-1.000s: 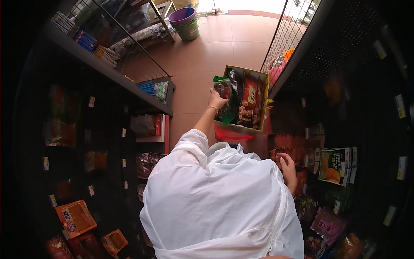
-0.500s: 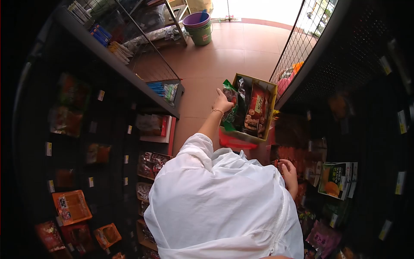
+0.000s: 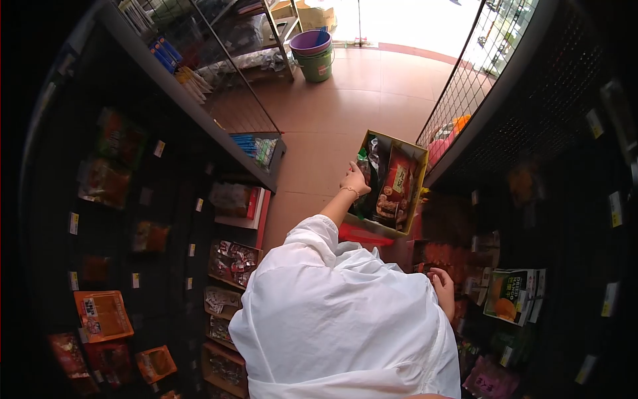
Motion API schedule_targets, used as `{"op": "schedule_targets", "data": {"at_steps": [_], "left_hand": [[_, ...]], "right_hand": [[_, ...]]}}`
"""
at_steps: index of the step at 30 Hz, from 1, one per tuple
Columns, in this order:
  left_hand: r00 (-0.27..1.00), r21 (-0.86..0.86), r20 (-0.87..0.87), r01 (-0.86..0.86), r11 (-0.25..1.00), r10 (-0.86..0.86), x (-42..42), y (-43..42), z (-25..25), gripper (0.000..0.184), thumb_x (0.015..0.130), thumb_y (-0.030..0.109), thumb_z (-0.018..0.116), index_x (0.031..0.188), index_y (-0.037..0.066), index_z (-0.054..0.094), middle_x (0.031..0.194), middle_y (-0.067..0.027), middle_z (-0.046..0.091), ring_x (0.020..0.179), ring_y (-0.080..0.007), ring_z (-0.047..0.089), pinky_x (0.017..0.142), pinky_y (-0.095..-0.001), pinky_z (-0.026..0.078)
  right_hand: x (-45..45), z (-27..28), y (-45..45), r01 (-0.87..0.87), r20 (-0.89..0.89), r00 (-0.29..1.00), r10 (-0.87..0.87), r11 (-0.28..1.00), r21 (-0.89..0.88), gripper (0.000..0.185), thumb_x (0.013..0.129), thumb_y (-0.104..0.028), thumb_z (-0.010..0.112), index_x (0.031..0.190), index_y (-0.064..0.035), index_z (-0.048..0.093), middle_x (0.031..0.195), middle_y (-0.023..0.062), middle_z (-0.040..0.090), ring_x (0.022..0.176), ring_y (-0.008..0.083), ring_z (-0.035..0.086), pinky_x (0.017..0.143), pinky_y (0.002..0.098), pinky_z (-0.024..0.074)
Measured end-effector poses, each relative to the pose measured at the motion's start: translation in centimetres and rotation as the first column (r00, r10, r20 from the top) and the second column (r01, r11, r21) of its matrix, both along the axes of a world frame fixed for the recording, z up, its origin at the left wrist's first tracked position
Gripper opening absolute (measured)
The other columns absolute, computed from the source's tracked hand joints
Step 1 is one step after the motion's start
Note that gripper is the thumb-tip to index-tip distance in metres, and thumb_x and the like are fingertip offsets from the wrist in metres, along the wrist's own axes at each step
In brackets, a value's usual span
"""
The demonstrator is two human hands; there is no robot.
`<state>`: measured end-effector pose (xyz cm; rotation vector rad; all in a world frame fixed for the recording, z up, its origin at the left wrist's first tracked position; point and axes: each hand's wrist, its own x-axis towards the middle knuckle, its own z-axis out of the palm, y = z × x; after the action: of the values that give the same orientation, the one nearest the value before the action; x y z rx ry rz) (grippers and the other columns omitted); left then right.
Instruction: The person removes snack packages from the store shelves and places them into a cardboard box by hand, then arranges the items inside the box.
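A yellow-edged box stands ahead of me, with packets upright inside. My left hand is at its left side, closed on the edge of a green packet; the hand covers part of the packet, and its lower fingers are hidden. Beside it in the box are a dark clear-topped packet and a red-brown packet. My right hand is low at the right by red packets on the shelf. Its fingers are curled, and what they hold is too small to name.
Dark shelves with packets line the left, and dried mango packs hang at the right. A red object lies under the box's near edge. Nested buckets stand on the tiled floor beyond, between mesh panels.
The green packet has gone from leaning over the box's left rim to deeper inside, with my left hand moving rightward along with it. My right hand stays near the red packets. The view has shifted.
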<state>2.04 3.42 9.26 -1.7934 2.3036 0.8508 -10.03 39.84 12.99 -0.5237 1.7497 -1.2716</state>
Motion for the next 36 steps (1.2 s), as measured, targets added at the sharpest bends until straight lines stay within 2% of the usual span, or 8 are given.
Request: {"op": "schedule_targets", "data": {"at_steps": [4,16,17,21,25,31,33,36], "left_hand": [[0.993,0.067,0.085,0.074,0.995,-0.080,0.8,-0.1,0.7,0.099,0.059,0.023,0.066,0.128,-0.001,-0.001,0.115,-0.0243,0.040,0.099,-0.0324,0.049,0.078,-0.0399,0.043],[0.994,0.030,-0.110,-0.003,1.000,0.007,1.3,-0.8,-1.4,0.091,0.061,0.014,0.064,0.128,0.002,0.003,0.114,-0.0252,0.039,0.101,-0.0348,0.046,0.082,-0.0401,0.041],[0.995,-0.041,-0.099,0.011,0.999,-0.015,1.2,-0.9,-2.4,0.094,0.058,0.016,0.066,0.127,-0.003,0.004,0.106,-0.0255,0.045,0.096,-0.0358,0.049,0.080,-0.0386,0.042],[0.998,-0.074,-0.037,0.048,0.996,-0.051,1.1,-0.2,-0.3,0.095,0.059,0.018,0.066,0.127,-0.001,0.003,0.106,-0.0247,0.046,0.094,-0.0354,0.050,0.078,-0.0398,0.043],[0.995,-0.100,-0.072,0.057,0.993,-0.064,1.0,-0.2,0.1,0.093,0.062,0.016,0.065,0.129,0.003,0.001,0.117,-0.0231,0.038,0.091,-0.0345,0.053,0.075,-0.0389,0.045],[0.997,-0.138,-0.043,0.060,0.989,-0.066,0.6,-0.5,-1.0,0.092,0.064,0.018,0.064,0.129,0.003,0.001,0.117,-0.0210,0.039,0.089,-0.0333,0.054,0.074,-0.0380,0.045],[0.997,-0.129,-0.005,0.078,0.989,-0.079,0.1,-0.5,-0.4,0.091,0.065,0.020,0.064,0.129,0.003,0.001,0.116,-0.0206,0.039,0.089,-0.0327,0.054,0.074,-0.0378,0.045],[0.991,-0.121,0.068,0.119,0.985,-0.111,-1.1,0.6,2.2,0.085,0.066,0.026,0.064,0.127,0.001,0.011,0.115,-0.0186,0.040,0.094,-0.0314,0.051,0.073,-0.0385,0.045]], "right_hand": [[-0.1,0.3,-0.5,-0.037,-0.037,0.999,0.037,0.999,0.006,0.019,0.083,-0.007,0.042,0.098,0.0015,0.051,0.089,0.0073,0.056,0.083,0.0137,0.052,0.077,0.0252,0.0396],[-0.4,0.5,-2.1,-0.057,-0.081,0.995,0.057,0.998,-0.008,0.020,0.082,-0.007,0.043,0.097,0.0019,0.051,0.088,0.0067,0.056,0.081,0.0119,0.051,0.073,0.0228,0.0399],[-0.1,0.8,-2.0,-0.047,-0.072,0.996,0.048,0.999,0.003,0.020,0.082,-0.007,0.044,0.098,0.0013,0.051,0.089,0.0067,0.056,0.082,0.0124,0.051,0.074,0.0232,0.0400],[0.7,1.0,-1.0,-0.020,-0.009,1.000,0.020,0.999,0.036,0.020,0.082,-0.007,0.043,0.098,0.0013,0.051,0.091,0.0069,0.056,0.084,0.0128,0.051,0.076,0.0237,0.0393],[0.2,-0.1,0.4,-0.015,-0.014,1.000,0.015,1.000,0.016,0.020,0.082,-0.007,0.043,0.098,0.0014,0.051,0.091,0.0071,0.056,0.084,0.0130,0.051,0.077,0.0239,0.0389],[0.2,-0.3,0.7,0.019,-0.085,0.996,-0.017,1.000,0.020,0.019,0.083,-0.010,0.044,0.097,-0.0005,0.051,0.087,0.0071,0.056,0.078,0.0122,0.053,0.067,0.0232,0.0431],[0.4,-0.3,0.7,0.059,-0.038,0.998,-0.058,0.998,0.029,0.019,0.082,-0.007,0.044,0.098,0.0015,0.051,0.088,0.0072,0.056,0.082,0.0132,0.051,0.077,0.0244,0.0389],[0.8,0.3,0.8,0.037,-0.100,0.994,-0.033,0.998,0.040,0.020,0.082,-0.007,0.043,0.098,0.0013,0.050,0.088,0.0075,0.056,0.083,0.0135,0.052,0.076,0.0246,0.0394]]}}
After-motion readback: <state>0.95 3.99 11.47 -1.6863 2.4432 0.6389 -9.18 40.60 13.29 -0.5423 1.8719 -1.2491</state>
